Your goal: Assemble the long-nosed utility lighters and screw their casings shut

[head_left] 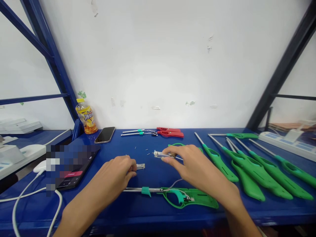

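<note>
My left hand (120, 167) is closed around a small clear plastic piece (141, 166), whose end sticks out past the fingertips. In a pinch, my right hand (182, 158) holds a clear fuel tank (160, 154) with a white fitting at its left end. The two clear parts are apart, above the blue table. Nearer to me lies an opened green lighter half-shell (204, 197) with a teal trigger (179, 196), wires and a metal tube (133, 190). Behind my right hand, another green shell piece (176, 144) is partly hidden.
Several green long-necked lighters (256, 168) lie on the right beside a power strip (278, 141). Red lighter parts (170, 132) are at the back. On the left are a phone (105, 135), a drink bottle (86, 117), a tablet (79, 168) and white cables (59, 204). Tiny pins (147, 150) lie mid-table.
</note>
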The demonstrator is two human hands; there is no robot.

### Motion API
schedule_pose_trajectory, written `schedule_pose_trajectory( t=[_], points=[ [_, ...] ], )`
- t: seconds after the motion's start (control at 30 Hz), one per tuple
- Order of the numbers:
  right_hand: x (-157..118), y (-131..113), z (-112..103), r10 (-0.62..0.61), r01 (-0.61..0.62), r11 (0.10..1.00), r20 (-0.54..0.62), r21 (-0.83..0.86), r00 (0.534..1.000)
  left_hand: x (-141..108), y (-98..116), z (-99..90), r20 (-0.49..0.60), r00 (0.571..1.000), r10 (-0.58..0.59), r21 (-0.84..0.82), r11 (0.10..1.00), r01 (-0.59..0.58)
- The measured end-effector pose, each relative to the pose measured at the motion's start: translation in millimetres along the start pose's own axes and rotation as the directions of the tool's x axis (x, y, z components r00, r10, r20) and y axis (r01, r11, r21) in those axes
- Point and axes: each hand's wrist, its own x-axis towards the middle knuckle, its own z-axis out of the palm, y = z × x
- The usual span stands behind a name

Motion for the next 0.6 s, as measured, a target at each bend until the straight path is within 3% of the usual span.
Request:
schedule_pose_trajectory(
  t=[0.2,0.4,0.6],
  points=[
    [-0.1,1.0,0.6,-0.018,0.018,1.000,-0.011,0.000,1.000,8.7,-1.5,11.4,0.027,0.999,-0.040,0.073,0.997,0.038],
    [-1.9,2.9,2.7,-0.029,0.029,1.000,0.010,0.000,1.000,9.1,-8.6,20.4,0.037,0.999,0.023,0.081,0.996,-0.026],
    [-4.1,8.4,4.7,0.038,-0.041,0.996,0.029,0.084,0.999,11.5,-0.8,20.1,0.061,0.997,0.038,0.080,0.996,-0.043]
  ],
)
